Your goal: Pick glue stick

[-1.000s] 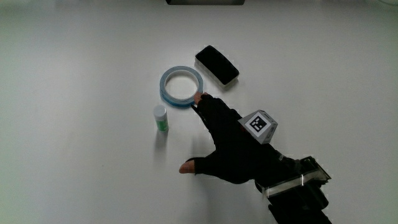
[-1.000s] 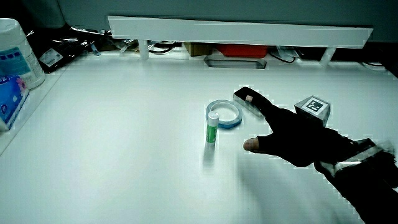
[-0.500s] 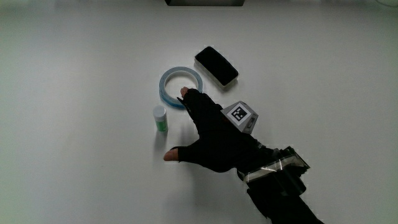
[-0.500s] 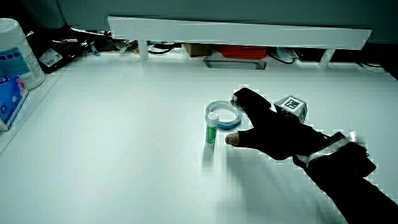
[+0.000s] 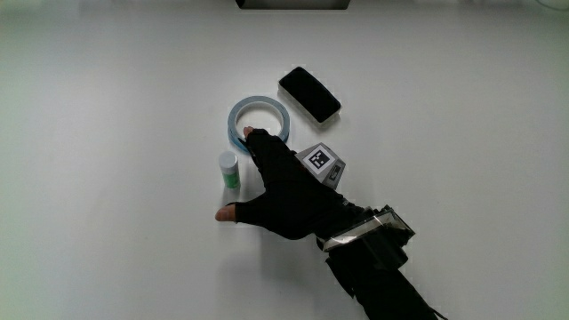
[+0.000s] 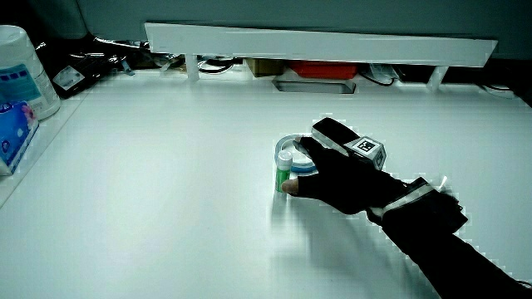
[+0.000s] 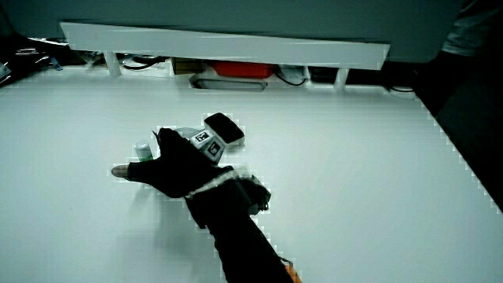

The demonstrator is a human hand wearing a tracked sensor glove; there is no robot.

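The glue stick (image 5: 229, 169), a small green tube with a white cap, stands upright on the white table (image 5: 107, 133) beside a blue tape ring (image 5: 240, 110). The gloved hand (image 5: 255, 183) lies low right beside the stick, open. Its thumb reaches past the stick on the person's side, and its fingers point over the rim of the tape ring. The stick sits in the gap between thumb and fingers, and I see no grasp on it. In both side views the hand (image 6: 312, 171) (image 7: 154, 162) partly covers the glue stick (image 6: 285, 159) (image 7: 142, 147).
A black phone-like block (image 5: 309, 92) lies just past the tape ring, farther from the person. A white tub (image 6: 17, 71) and a blue packet (image 6: 12, 133) stand at the table's edge. A low white partition (image 6: 316, 41) runs along the table's far edge.
The hand has slid across the table toward the glue stick, with thumb and fingers now on either side of it. The stick, tape ring and black block have not moved.
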